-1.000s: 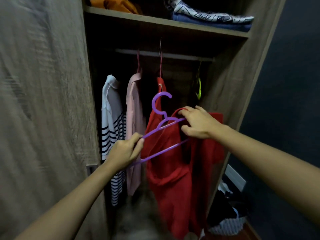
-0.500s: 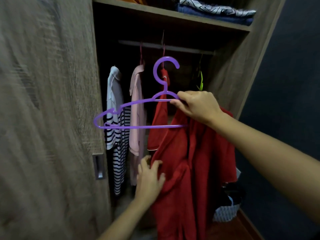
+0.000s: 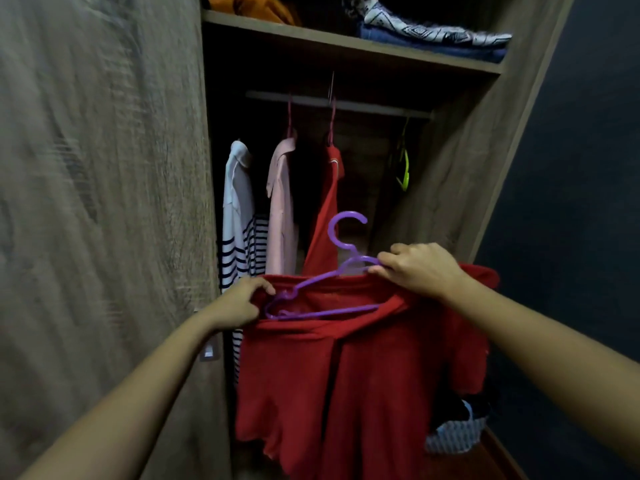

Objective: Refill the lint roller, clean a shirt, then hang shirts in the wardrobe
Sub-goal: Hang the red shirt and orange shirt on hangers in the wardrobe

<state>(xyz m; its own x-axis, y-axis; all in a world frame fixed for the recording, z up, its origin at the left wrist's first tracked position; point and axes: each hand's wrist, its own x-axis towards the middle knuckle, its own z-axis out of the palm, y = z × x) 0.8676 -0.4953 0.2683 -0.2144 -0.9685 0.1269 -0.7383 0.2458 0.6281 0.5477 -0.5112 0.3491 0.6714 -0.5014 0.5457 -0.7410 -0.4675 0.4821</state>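
- No readable text, labels, brands, numbers or signs anywhere in view.
- The hanging clothes and the folded ones on the shelf show only stripes and patterns, no lettering.

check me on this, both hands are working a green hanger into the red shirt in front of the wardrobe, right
Not quite: the hanger being worked into the red shirt is purple, as the head view shows. The only green hanger hangs bare on the rail. The rest holds: left hand on the shirt's edge, right hand on the hanger's neck.
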